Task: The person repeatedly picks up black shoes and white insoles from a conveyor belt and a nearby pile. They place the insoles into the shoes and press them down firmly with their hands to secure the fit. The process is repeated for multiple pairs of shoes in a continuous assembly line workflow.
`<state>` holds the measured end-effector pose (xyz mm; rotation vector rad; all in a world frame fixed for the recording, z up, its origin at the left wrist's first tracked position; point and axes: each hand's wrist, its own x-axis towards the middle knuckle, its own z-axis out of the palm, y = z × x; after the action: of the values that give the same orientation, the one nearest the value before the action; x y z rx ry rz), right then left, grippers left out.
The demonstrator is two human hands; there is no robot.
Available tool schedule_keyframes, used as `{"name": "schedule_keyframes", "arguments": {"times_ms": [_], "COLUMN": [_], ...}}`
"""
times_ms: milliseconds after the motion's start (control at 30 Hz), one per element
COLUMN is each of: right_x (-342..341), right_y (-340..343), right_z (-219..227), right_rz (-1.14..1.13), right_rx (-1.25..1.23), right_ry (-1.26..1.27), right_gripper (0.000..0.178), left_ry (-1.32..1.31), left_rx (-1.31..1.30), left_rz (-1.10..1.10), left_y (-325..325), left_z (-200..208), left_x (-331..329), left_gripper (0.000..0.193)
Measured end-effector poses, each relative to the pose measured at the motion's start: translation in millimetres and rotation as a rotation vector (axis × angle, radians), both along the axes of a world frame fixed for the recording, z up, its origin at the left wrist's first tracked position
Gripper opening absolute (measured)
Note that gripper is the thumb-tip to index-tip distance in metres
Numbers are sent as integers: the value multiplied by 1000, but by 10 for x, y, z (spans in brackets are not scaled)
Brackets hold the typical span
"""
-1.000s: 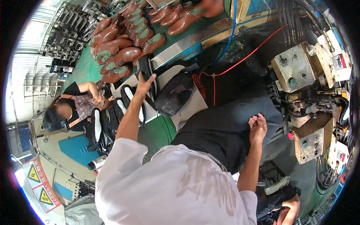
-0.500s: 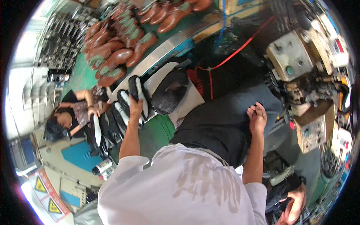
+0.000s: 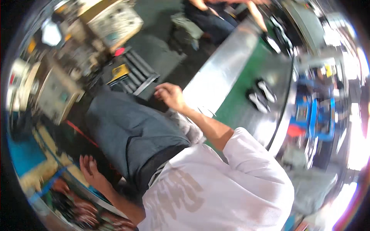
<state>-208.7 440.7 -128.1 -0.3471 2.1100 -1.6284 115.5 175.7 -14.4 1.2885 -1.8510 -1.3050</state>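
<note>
My left hand (image 3: 90, 169) hangs at the lower left with its fingers slightly spread and nothing seen in it. Close by it are glossy brown shoe lasts (image 3: 83, 211), blurred by motion. My right hand (image 3: 169, 96) is held in front of my hip, its fingers loosely bent and no object visible in them. Just right of that hand runs the metal edge (image 3: 216, 73) of a green work belt (image 3: 241, 90). On the far side of the belt lies a pair of black-and-white shoes (image 3: 259, 101), touched by neither hand.
Machines with a control box (image 3: 58, 92) and a second control box (image 3: 115, 23) stand on the left. A roller rack (image 3: 140, 73) stands ahead on the floor. Another person (image 3: 216, 19) sits beyond, near more shoes (image 3: 273, 45). A blue frame (image 3: 325, 119) is at the right.
My body and the view have swung round to the right. My left hand has left the black-and-white shoes it was touching. My right hand is now beside the green belt.
</note>
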Motion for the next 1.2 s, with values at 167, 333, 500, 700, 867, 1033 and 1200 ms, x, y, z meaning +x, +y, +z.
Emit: {"name": "schedule_keyframes", "arguments": {"times_ms": [167,333,500,700,867,1033,1200], "right_x": [264,679,-43,-522,-245,754,946], "right_y": [2789,5264,6002,6239,6732,5132,3618], "right_z": [-400,-537,-347,-645,-668,-1049,-229], "right_rz": [-638,-750,-520,-421,-323,-951,-931], "right_rx": [579,1138,1548,1605,986,389,120], "right_ry": [158,335,-70,-133,-140,-145,-330], "right_gripper": [33,63,101,101,116,120,103], "left_ry": [106,-20,-229,-336,-251,-108,109], "left_rx": [12,-30,-182,-228,-88,43,145], "left_rz": [-544,-743,-733,-789,-819,-960,-1289], "left_y": [300,384,240,258,291,861,1383], "left_z": [81,1,70,282,54,-121,-256], "left_x": [-987,-1417,-1387,-1475,-1529,-1940,-2510], "left_gripper": [46,45,46,49,48,47,46]}}
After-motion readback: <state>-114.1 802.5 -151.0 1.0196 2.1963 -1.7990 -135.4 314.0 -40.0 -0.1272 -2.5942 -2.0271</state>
